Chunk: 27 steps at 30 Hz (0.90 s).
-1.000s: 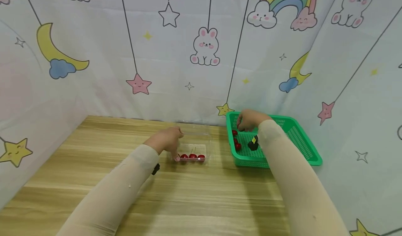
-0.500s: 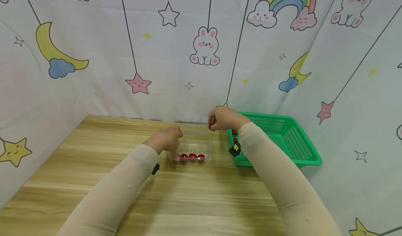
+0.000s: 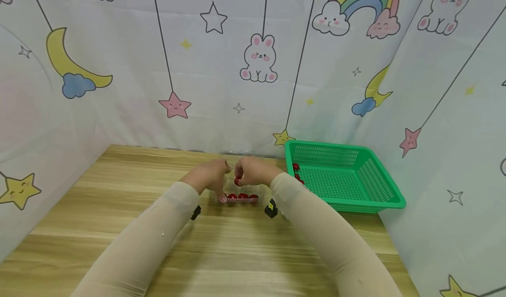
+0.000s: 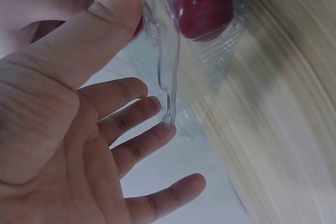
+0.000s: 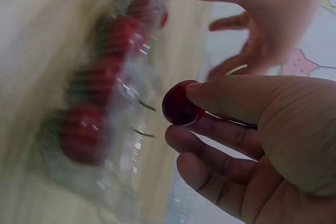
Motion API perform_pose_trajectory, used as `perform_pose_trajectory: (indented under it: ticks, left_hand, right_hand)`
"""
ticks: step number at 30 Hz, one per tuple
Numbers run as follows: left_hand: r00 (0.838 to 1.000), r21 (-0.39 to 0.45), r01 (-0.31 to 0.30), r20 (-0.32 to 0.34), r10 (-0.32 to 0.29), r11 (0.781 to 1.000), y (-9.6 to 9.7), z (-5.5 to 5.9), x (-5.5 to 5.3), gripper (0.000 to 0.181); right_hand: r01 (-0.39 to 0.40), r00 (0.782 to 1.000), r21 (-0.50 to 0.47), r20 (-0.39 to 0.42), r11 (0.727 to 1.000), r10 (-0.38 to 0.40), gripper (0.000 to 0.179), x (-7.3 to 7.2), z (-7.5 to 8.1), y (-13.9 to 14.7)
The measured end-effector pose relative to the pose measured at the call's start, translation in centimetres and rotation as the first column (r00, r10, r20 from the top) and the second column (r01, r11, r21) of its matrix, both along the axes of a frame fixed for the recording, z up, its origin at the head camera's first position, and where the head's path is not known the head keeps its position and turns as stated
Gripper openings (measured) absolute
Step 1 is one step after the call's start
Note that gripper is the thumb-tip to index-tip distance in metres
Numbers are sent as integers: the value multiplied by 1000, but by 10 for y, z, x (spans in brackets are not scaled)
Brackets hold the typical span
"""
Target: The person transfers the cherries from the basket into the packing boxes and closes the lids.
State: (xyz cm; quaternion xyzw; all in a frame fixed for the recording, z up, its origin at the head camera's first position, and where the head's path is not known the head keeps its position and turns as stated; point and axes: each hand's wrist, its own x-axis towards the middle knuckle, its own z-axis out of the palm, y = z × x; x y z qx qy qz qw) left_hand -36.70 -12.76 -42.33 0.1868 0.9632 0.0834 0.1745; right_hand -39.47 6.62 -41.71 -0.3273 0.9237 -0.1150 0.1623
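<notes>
In the right wrist view, my right hand (image 5: pixel 231 145) pinches a dark red cherry (image 5: pixel 180 103) between thumb and fingers. The head view puts this hand (image 3: pixel 254 170) over a clear plastic box (image 3: pixel 258 191) with its lid folded back. Along the near side of the box sits a row of several cherries (image 3: pixel 243 197), some with green stems. My left hand (image 3: pixel 207 176) spans the box's left side, thumb at its near corner. In the left wrist view, that hand's fingers (image 4: pixel 142 148) are spread and mostly straight, with fingertips touching the clear plastic edge.
A green perforated basket (image 3: pixel 344 204) stands right of the box, with a few cherries (image 3: pixel 295 167) along its left wall. Both stand on a wood-grain table (image 3: pixel 221 253). A white curtain with cartoon prints (image 3: pixel 213 68) hangs close behind the table.
My right hand has come out of the green basket and moved left, carrying a cherry to above the clear box. The left hand has stayed in place at the box.
</notes>
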Motion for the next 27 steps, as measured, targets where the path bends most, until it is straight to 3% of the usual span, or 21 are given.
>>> perform_pose_trajectory:
  ticks: [7, 15, 21, 27]
  left_hand:
    - [1000, 6, 12, -19, -12, 1000, -1, -1, 0, 111]
    - [999, 13, 25, -34, -25, 1000, -1, 0, 1, 108]
    - [1000, 25, 16, -23, -16, 1000, -1, 0, 1, 110]
    - [1000, 6, 17, -7, -17, 1000, -1, 0, 0, 116]
  right_hand:
    - [-50, 998, -17, -29, 999, 50, 13, 3, -25, -15]
    - [-32, 999, -130, 14, 991, 34, 17, 8, -34, -17]
    - [-4, 1000, -111, 17, 994, 6, 27, 8, -24, -11]
    - [-10, 1000, -98, 4, 995, 10, 27, 2, 4, 13]
